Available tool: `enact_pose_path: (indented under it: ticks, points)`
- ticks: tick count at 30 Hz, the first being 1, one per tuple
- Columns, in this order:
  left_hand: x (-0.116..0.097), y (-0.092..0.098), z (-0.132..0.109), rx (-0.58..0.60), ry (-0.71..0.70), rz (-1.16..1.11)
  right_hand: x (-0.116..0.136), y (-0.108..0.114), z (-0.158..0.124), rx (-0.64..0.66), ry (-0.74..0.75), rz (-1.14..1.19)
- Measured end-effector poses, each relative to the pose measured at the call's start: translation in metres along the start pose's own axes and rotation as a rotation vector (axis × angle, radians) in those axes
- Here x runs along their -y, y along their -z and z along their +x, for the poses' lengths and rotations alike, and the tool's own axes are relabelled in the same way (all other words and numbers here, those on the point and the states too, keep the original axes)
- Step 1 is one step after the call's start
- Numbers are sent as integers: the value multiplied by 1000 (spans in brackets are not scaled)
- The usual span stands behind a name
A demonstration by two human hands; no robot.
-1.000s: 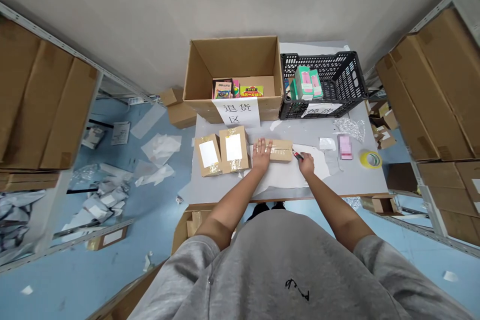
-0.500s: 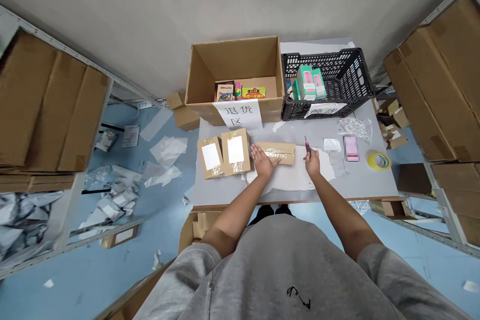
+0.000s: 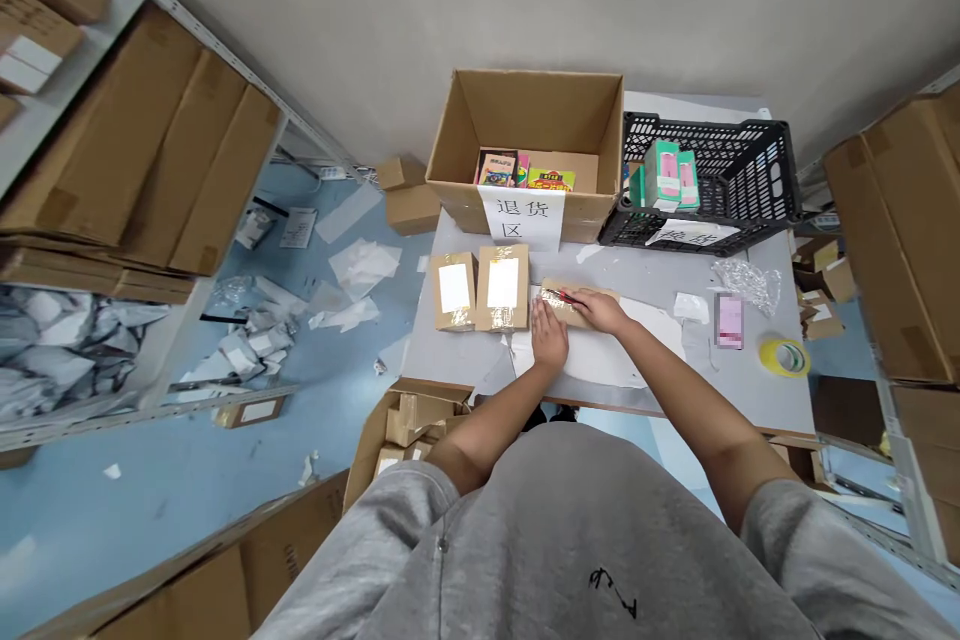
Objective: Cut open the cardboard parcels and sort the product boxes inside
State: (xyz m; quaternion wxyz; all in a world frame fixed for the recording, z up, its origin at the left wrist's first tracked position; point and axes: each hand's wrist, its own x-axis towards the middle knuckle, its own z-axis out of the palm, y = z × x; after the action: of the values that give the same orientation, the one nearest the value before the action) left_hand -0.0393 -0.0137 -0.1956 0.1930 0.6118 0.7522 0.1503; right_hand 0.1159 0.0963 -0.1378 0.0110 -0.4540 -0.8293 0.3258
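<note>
While the right hand (image 3: 600, 312) pinched a red cutter (image 3: 566, 297) against a taped parcel (image 3: 585, 289), the left hand (image 3: 550, 338) lay spread just beside it.

Utility knife (image 3: 564, 297) blade too small to see

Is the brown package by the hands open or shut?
Shut, it looks. The brown package lies flat with clear tape across it, and no gap shows, though the right hand covers part of it.

Right hand (image 3: 600, 312) with cutter (image 3: 568, 297) at parcel (image 3: 553, 288), left hand (image 3: 550, 338) beside
</note>
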Motion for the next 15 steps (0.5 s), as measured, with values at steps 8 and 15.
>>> enact_pose_path:
  ticks: [8,15]
  points:
    - [20,0,4,44,-155,35,9,13,10,112,27,-199]
    - [16,6,8,119,-177,158,18,14,15,175,-85,-311]
